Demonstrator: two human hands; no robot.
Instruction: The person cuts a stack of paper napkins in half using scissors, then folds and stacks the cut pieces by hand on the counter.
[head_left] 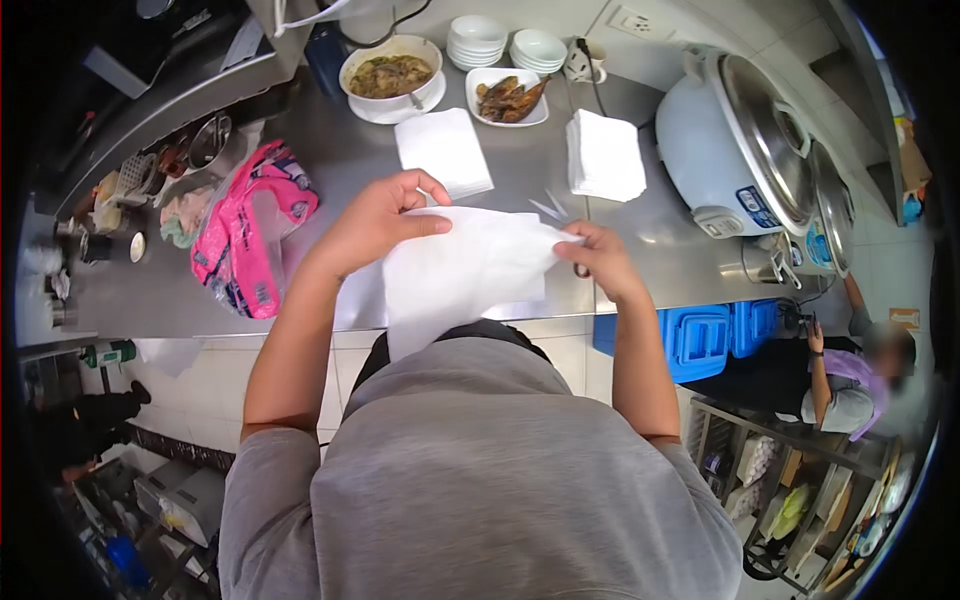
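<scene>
Between my two hands a white paper sheet (465,265) hangs over the steel counter's front edge. My left hand (405,215) pinches its upper left part between thumb and fingers. The right corner is pinched by my right hand (595,255), where scissors (550,207) also show, blades pointing up and left and a dark handle under the fingers. Beyond my left hand lies a stack of white sheets (445,153). Another white stack (605,157) lies beyond my right hand.
Behind the stacks stand a bowl of food (390,78), a fish dish (507,98) and stacked bowls (477,40). A pink bag (245,235) lies left, a large cooker (735,140) stands right. Blue bins (697,343) are below; another person (850,375) is at the right.
</scene>
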